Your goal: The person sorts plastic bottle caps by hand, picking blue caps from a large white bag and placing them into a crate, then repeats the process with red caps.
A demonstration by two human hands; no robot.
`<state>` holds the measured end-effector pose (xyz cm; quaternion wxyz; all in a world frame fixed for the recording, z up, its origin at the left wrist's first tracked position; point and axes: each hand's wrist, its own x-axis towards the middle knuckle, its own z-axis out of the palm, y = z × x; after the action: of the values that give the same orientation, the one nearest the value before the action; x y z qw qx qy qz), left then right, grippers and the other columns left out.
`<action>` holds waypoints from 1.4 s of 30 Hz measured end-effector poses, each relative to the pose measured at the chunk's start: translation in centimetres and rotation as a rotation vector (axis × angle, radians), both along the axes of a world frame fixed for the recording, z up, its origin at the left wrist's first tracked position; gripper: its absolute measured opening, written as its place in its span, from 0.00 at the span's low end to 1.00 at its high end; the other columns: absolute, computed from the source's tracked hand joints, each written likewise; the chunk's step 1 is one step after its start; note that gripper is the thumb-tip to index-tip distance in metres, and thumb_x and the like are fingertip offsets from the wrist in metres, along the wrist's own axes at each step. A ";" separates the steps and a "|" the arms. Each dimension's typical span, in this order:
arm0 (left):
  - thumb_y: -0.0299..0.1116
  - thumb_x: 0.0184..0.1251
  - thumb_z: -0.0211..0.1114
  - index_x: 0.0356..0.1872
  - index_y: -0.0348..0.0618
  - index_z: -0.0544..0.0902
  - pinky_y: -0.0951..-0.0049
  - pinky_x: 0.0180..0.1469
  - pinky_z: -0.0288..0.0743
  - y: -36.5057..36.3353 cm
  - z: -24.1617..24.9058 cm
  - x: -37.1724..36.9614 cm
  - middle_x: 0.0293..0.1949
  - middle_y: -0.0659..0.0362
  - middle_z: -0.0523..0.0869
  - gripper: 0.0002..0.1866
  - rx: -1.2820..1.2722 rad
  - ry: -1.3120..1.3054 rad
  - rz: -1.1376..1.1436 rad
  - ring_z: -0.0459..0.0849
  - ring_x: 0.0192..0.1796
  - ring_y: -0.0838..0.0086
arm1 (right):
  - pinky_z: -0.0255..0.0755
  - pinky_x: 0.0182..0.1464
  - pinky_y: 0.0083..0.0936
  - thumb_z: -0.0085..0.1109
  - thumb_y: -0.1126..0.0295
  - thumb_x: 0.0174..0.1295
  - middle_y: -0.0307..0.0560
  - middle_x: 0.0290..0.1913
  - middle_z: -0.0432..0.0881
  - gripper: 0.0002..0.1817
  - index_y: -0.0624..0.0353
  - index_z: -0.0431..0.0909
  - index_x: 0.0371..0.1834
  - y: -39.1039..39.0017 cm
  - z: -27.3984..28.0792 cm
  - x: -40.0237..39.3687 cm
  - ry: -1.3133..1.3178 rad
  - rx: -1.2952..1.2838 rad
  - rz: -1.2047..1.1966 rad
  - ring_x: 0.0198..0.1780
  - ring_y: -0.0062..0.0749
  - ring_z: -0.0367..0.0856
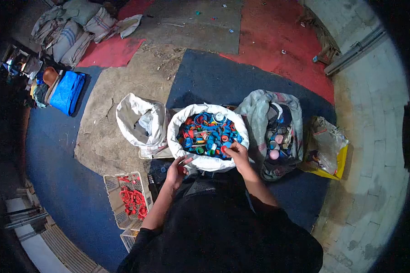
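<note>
A white woven sack (174, 133) with a rolled rim stands in front of me, filled with mixed plastic bottle caps (210, 136), mostly blue with some red, orange and green. At the right inside of its rim, my right hand (238, 154) pinches a red bottle cap (223, 149) between thumb and fingers. My left hand (176, 172) is at the near left rim, its index finger partly stretched out. Something red, seemingly bottle caps, shows in its curled lower fingers; the palm is mostly hidden.
Left of the sack is a smaller white sack (128, 119). A crate (110, 193) with red plastic pieces (133, 200) stands at lower left. On the right are a grey-green sack (256, 107) of mixed caps and a yellow bag (340, 164) near the wall (373, 136).
</note>
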<state>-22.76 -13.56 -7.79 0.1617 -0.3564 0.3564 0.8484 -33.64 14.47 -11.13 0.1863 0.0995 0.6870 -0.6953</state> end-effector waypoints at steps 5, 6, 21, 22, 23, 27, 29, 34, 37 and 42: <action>0.51 0.81 0.47 0.69 0.42 0.69 0.73 0.42 0.76 1.1 0.5 -1.6 0.62 0.53 0.82 0.27 0.122 0.027 -0.081 0.78 0.33 0.77 | 0.79 0.48 0.29 0.62 0.76 0.67 0.42 0.42 0.86 0.08 0.58 0.80 0.48 -1.0 4.2 0.8 -0.282 -0.594 -0.039 0.44 0.32 0.86; 0.51 0.81 0.47 0.69 0.44 0.69 0.72 0.45 0.79 1.3 0.9 -1.9 0.62 0.54 0.83 0.27 0.192 0.059 -0.085 0.81 0.36 0.76 | 0.79 0.57 0.32 0.59 0.80 0.68 0.48 0.47 0.85 0.09 0.60 0.81 0.49 -1.0 4.0 0.6 -0.292 -0.687 -0.009 0.52 0.40 0.86; 0.70 0.73 0.42 0.78 0.40 0.57 0.53 0.77 0.62 4.3 8.0 -6.6 0.75 0.38 0.63 0.47 0.778 0.301 0.084 0.66 0.75 0.50 | 0.77 0.48 0.24 0.64 0.83 0.61 0.45 0.43 0.83 0.09 0.64 0.81 0.44 -3.4 9.8 0.6 0.285 -0.233 0.008 0.45 0.27 0.83; 0.70 0.73 0.42 0.78 0.40 0.57 0.53 0.77 0.61 4.4 8.0 -6.9 0.75 0.38 0.63 0.47 0.779 0.306 0.072 0.66 0.75 0.50 | 0.77 0.47 0.23 0.62 0.84 0.62 0.44 0.41 0.83 0.10 0.63 0.81 0.45 -3.6 10.7 0.7 0.179 -0.265 0.003 0.45 0.26 0.83; 0.70 0.73 0.42 0.78 0.40 0.57 0.53 0.78 0.60 4.5 8.1 -7.1 0.75 0.39 0.63 0.47 0.780 0.310 0.060 0.66 0.75 0.51 | 0.77 0.46 0.23 0.63 0.82 0.62 0.43 0.40 0.84 0.10 0.63 0.80 0.47 -3.5 10.4 0.7 0.134 -0.314 0.009 0.43 0.25 0.83; 0.71 0.72 0.42 0.76 0.39 0.59 0.54 0.77 0.61 5.1 7.9 -7.3 0.75 0.40 0.64 0.47 0.750 0.294 0.050 0.67 0.75 0.53 | 0.77 0.41 0.21 0.62 0.78 0.65 0.42 0.38 0.85 0.09 0.64 0.79 0.47 -3.9 9.9 0.7 0.105 -0.269 0.075 0.38 0.23 0.84; 0.72 0.71 0.43 0.75 0.38 0.61 0.56 0.76 0.62 5.3 7.1 -7.4 0.75 0.41 0.63 0.48 0.731 0.319 0.027 0.69 0.74 0.54 | 0.77 0.38 0.21 0.62 0.76 0.65 0.42 0.36 0.86 0.07 0.64 0.79 0.44 -4.8 10.5 0.8 0.225 -0.087 0.146 0.35 0.22 0.84; 0.64 0.75 0.49 0.68 0.37 0.72 0.63 0.67 0.72 5.8 4.1 -7.3 0.60 0.49 0.82 0.39 0.618 0.216 -0.007 0.81 0.61 0.65 | 0.77 0.31 0.37 0.67 0.65 0.61 0.49 0.26 0.85 0.09 0.57 0.80 0.39 -7.3 11.3 1.1 0.602 0.502 0.345 0.28 0.46 0.86; 0.62 0.77 0.50 0.53 0.39 0.80 0.66 0.59 0.76 5.6 1.6 -6.7 0.50 0.55 0.85 0.32 0.345 0.158 -0.111 0.83 0.53 0.69 | 0.74 0.29 0.38 0.66 0.64 0.62 0.49 0.23 0.81 0.10 0.57 0.77 0.36 -8.2 11.6 1.2 0.681 0.629 0.439 0.27 0.49 0.84; 0.54 0.75 0.60 0.26 0.54 0.72 0.76 0.24 0.61 3.5 -0.6 -6.1 0.22 0.68 0.75 0.21 0.218 -0.132 0.029 0.69 0.22 0.80 | 0.74 0.33 0.46 0.63 0.64 0.64 0.52 0.29 0.82 0.12 0.57 0.71 0.35 -7.8 8.6 0.3 0.533 0.496 0.390 0.31 0.54 0.83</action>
<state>-28.87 -10.10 -8.40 0.2102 -0.3970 0.2455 0.8590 -33.37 6.66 -2.51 0.1004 -0.1743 0.8640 -0.4616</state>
